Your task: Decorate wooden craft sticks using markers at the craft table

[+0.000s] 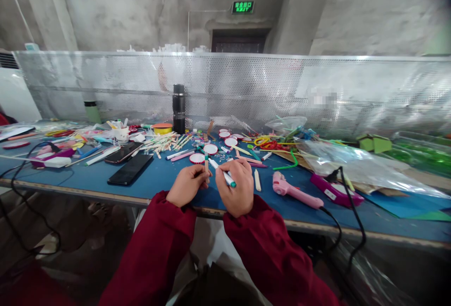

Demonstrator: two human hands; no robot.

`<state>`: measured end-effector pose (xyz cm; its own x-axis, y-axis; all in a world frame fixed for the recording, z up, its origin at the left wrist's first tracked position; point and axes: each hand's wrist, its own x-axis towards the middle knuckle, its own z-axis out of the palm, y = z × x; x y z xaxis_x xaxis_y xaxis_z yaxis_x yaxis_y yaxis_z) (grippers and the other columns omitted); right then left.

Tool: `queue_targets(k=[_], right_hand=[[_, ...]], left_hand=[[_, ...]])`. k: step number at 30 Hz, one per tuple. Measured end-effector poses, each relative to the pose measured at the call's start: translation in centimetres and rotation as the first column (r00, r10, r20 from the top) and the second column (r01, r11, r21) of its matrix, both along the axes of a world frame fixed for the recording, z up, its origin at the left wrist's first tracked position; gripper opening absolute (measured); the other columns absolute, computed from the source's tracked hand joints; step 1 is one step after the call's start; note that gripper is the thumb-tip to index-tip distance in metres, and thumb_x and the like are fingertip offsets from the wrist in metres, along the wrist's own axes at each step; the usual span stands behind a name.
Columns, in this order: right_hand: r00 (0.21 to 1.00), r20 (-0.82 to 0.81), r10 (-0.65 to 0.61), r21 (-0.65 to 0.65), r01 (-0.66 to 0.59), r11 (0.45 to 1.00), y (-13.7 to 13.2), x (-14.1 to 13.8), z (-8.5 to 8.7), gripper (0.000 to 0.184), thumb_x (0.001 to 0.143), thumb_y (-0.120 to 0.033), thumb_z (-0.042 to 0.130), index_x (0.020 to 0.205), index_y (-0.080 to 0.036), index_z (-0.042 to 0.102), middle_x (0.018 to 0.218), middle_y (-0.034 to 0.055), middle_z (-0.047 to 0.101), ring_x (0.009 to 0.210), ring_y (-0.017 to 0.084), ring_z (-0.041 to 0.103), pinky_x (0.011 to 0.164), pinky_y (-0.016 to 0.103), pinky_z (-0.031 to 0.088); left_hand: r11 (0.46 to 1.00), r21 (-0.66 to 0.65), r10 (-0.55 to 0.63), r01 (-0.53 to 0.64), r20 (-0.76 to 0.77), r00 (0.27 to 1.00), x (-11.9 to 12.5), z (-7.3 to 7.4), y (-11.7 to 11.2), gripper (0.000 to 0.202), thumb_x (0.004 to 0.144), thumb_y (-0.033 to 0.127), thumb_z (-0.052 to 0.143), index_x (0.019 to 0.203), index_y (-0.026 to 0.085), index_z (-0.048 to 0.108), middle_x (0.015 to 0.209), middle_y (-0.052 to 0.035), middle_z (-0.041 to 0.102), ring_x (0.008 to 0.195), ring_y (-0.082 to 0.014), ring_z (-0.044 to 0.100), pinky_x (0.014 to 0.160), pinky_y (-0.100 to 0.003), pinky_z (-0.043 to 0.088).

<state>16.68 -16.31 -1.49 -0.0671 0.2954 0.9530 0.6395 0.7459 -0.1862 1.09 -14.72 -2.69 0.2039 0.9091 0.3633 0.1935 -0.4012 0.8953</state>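
Note:
My left hand [189, 184] pinches a small wooden craft stick [206, 161] upright, its upper part coloured green. Beside it, my right hand [238, 186] grips a white marker [222, 173] with a teal end, its tip pointing at the stick. Both hands are over the front edge of the blue table. Just beyond them lie round white discs with red rims [210, 149]. A cream-coloured pen-like piece [257, 180] rests to the right of my right hand, near a pink hot glue gun [296, 191].
Two dark phones [130, 169] lie at left, before a pile of craft sticks [165, 142]. A black bottle [179, 109] stands at the back against a perforated metal screen [246, 90]. To the right are a purple power strip [336, 191] with cables and clear plastic sheeting [366, 165].

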Motion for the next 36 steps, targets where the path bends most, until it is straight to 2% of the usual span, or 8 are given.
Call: queue_targets(k=[9, 19, 36], right_hand=[[1.000, 0.010, 0.024, 0.014, -0.024, 1.000, 0.00, -0.09, 0.03, 0.011, 0.087, -0.019, 0.056, 0.078, -0.023, 0.053, 0.071, -0.0013, 0.064, 0.071, 0.016, 0.056, 0.088, 0.039, 0.040], [0.998, 0.044, 0.033, -0.020, -0.032, 0.999, 0.14, -0.05, -0.13, 0.010, 0.088, -0.019, 0.056, 0.079, -0.023, 0.054, 0.073, -0.0012, 0.065, 0.072, 0.016, 0.058, 0.089, 0.039, 0.039], [0.999, 0.017, 0.034, -0.006, -0.034, 0.999, 0.07, -0.04, -0.04, 0.009, 0.087, -0.019, 0.057, 0.081, -0.023, 0.055, 0.076, -0.0007, 0.066, 0.075, 0.017, 0.057, 0.089, 0.039, 0.040]], left_hand=[[1.000, 0.011, -0.007, 0.007, -0.013, 1.000, -0.12, -0.30, 0.23, 0.026, 0.084, 0.038, 0.056, 0.070, 0.017, 0.056, 0.061, 0.0005, 0.061, 0.058, -0.0122, 0.058, 0.059, -0.022, 0.045], [1.000, -0.007, -0.029, 0.029, 0.010, 1.000, 0.02, 0.04, -0.04, 0.028, 0.083, 0.042, 0.058, 0.070, 0.017, 0.056, 0.061, 0.0000, 0.061, 0.059, -0.0133, 0.059, 0.060, -0.023, 0.047], [1.000, -0.010, -0.024, 0.024, -0.001, 1.000, 0.02, 0.03, -0.07, 0.028, 0.082, 0.043, 0.058, 0.070, 0.018, 0.057, 0.061, -0.0003, 0.062, 0.060, -0.0139, 0.060, 0.060, -0.024, 0.047]])
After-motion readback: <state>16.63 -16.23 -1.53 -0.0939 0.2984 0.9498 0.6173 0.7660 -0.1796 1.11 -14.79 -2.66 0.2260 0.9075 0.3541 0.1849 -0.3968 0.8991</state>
